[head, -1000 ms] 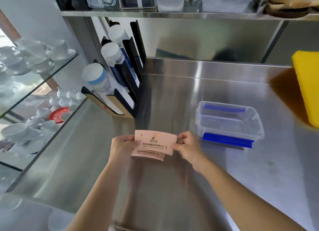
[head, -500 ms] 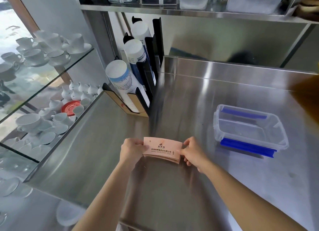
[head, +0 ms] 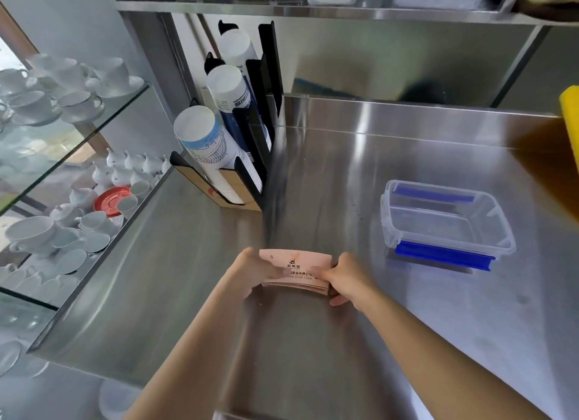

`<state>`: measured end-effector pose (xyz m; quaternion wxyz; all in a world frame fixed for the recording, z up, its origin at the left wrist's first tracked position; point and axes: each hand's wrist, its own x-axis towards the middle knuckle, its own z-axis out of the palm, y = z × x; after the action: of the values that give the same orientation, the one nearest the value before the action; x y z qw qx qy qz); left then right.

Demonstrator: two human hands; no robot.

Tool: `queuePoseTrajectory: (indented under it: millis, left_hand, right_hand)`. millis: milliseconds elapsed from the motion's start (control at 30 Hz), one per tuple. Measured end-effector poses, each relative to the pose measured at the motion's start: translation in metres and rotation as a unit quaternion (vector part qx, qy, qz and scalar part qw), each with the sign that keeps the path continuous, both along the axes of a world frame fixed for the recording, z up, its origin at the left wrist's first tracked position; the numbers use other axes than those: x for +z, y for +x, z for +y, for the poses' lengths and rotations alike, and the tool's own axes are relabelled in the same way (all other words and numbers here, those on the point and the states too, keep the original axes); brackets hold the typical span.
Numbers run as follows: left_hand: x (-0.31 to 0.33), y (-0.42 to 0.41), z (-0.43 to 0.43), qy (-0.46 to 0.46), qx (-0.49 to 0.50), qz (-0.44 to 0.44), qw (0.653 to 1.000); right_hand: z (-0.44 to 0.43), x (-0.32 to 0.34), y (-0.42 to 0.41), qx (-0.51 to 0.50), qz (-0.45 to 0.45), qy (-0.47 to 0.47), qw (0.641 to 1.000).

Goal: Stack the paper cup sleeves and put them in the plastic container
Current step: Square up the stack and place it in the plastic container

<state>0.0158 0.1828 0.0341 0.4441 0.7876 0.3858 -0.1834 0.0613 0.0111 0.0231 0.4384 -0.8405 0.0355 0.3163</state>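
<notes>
Sleeves (head: 296,270), seemingly stacked, between hands.

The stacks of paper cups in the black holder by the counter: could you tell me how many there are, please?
3: a front stack with light blue print, a dark blue middle stack, and a rear one. More may be hidden behind.

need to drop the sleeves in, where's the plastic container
In the head view, the plastic container sits open on the steel counter, right of both hands.
</notes>
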Motion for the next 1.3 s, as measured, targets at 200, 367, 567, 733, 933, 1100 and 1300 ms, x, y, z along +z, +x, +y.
queuePoseTrajectory:
  millis: [200, 367, 567, 733, 933, 1100, 1300]
  left_hand:
    - [-0.012, -0.015, 0.006, -0.075, -0.042, -0.040, 0.996]
    - [-0.020, -0.033, -0.002, -0.071, -0.040, -0.128, 0.988]
    - [-0.025, -0.045, -0.014, -0.171, 0.011, -0.248, 0.953]
    - [-0.023, -0.045, -0.026, -0.252, 0.046, -0.297, 0.920]
    - [-0.020, -0.038, -0.049, -0.244, 0.135, -0.334, 0.900]
    - [-0.019, -0.027, -0.061, -0.179, 0.231, -0.373, 0.881]
    - [-0.015, -0.024, -0.062, -0.189, 0.248, -0.372, 0.874]
  right_hand:
    - [-0.011, -0.008, -0.002, 0.031, -0.034, 0.007, 0.999]
    - [-0.019, -0.009, -0.010, 0.010, -0.063, 0.113, 0.992]
    - [-0.026, -0.012, -0.014, 0.050, -0.119, 0.137, 0.982]
    - [-0.029, -0.011, -0.022, 0.053, -0.102, 0.198, 0.973]
    - [-0.015, -0.014, -0.033, -0.116, -0.075, 0.295, 0.946]
    - [-0.003, -0.018, -0.032, -0.191, -0.114, 0.267, 0.938]
    - [-0.001, -0.012, -0.034, -0.213, -0.106, 0.297, 0.925]
